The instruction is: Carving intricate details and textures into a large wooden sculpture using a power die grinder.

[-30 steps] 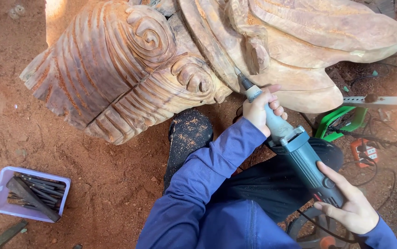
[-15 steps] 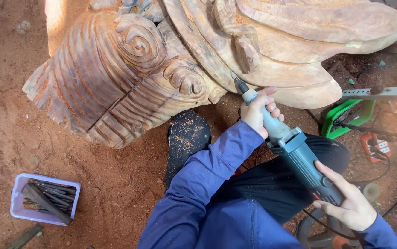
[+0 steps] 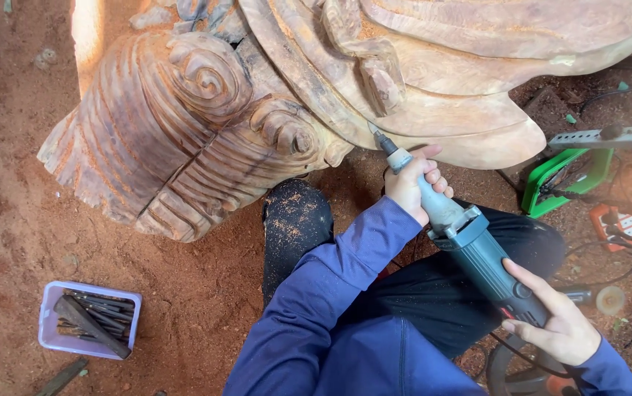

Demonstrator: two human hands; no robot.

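Red sawdust-strewn floor [image 3: 8, 220] surrounds a carved wooden sculpture [image 3: 206, 139]. Left hand [image 3: 413, 183] clamps the die grinder [image 3: 470, 246] near its nose, steadying the burr; right hand [image 3: 558, 330], at 5 o'clock, grips its rear body.

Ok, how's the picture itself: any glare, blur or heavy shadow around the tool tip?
Head view: sharp, no motion blur; soft even light; one blown-out sun patch on the carving top left; tool tip clear against it, with shadow beneath the overhang; left hand crisp.
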